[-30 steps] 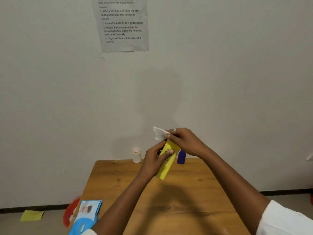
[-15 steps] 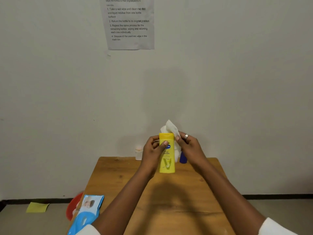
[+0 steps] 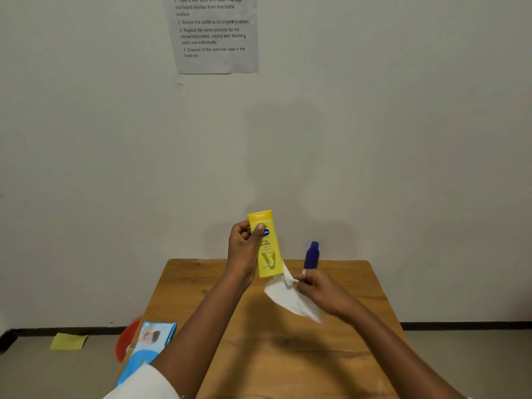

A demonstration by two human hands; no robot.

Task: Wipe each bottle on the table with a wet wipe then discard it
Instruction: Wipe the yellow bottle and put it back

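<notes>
My left hand (image 3: pixel 244 251) grips a yellow lotion bottle (image 3: pixel 266 246), held upright above the far part of the wooden table (image 3: pixel 288 355). My right hand (image 3: pixel 319 289) pinches a white wet wipe (image 3: pixel 290 298) just below and to the right of the bottle's base; the wipe's top corner touches the bottle's lower edge. A small dark blue bottle (image 3: pixel 311 254) stands at the table's far edge, right behind my right hand. The small white bottle seen earlier is hidden behind my left hand.
A blue wet-wipe pack (image 3: pixel 146 349) lies on the table's near left edge. A red bin (image 3: pixel 126 341) sits on the floor beside it, and a yellow note (image 3: pixel 69 341) lies farther left. An instruction sheet (image 3: pixel 214 33) hangs on the wall.
My right hand has dropped with the wipe from the bottle's top to below its base. The bottle went from tilted to upright, still in my left hand.
</notes>
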